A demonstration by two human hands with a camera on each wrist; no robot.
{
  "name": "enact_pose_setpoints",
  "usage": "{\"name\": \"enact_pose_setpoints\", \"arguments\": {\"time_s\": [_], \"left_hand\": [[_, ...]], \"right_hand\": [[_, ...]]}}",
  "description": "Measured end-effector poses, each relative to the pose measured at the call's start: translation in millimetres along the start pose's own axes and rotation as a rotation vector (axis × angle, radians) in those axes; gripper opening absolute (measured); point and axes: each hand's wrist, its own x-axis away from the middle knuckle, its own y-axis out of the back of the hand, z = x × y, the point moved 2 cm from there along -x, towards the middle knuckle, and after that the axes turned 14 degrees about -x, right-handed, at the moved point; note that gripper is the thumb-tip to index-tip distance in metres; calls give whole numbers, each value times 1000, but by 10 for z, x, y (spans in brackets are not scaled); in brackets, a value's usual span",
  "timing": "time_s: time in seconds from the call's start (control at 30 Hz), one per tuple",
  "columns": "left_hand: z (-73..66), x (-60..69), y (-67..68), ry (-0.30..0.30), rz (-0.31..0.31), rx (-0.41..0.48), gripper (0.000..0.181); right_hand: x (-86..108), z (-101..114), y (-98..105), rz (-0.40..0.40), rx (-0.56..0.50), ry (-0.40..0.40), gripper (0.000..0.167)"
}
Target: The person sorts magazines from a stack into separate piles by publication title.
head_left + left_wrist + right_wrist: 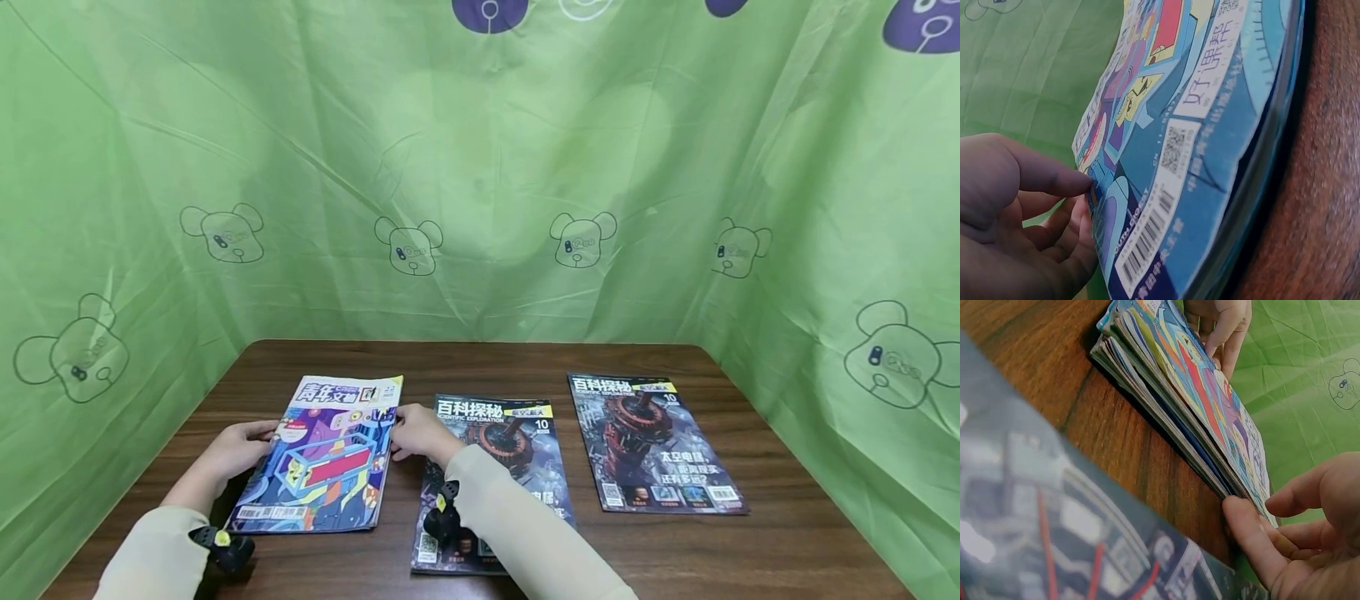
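Note:
A stack of magazines (322, 467) with a bright, colourful cartoon cover on top lies at the left of the table. My left hand (238, 450) is at its left edge; in the left wrist view, one digit touches the cover's rim while the other fingers curl beside the edge. My right hand (422, 433) holds the stack's right edge near the far corner. The right wrist view shows one digit against the page edges and another by the cover. Beneath my right forearm lies a dark science magazine (543, 450), partly hidden by the sleeve.
Another dark magazine (652, 442) with the same cover lies at the right, slightly turned. The brown wooden table (480, 367) is bounded at the back and sides by a green curtain (495, 167) with bear drawings. A black wrist camera (442, 517) sits on the right sleeve.

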Motion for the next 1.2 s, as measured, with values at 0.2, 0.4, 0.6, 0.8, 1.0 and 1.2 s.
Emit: {"name": "enact_pose_setpoints", "arguments": {"time_s": [0.2,0.4,0.6,0.8,1.0,1.2], "left_hand": [[-2,14,-10,0,4,-17,55],[16,3,-13,17,9,-13,56],[14,-7,-10,27,27,8,57],[12,1,-18,12,32,57,61],[-30,33,-4,12,-17,109,61],[-140,69,10,-7,-101,116,57]], "right_hand": [[11,12,-5,18,92,-6,59],[-12,-4,-9,28,130,5,59],[-10,-11,-1,28,114,7,57],[21,-8,24,43,23,-9,64],[41,23,75,52,-17,11,67],[79,67,131,77,-2,15,63]]}}
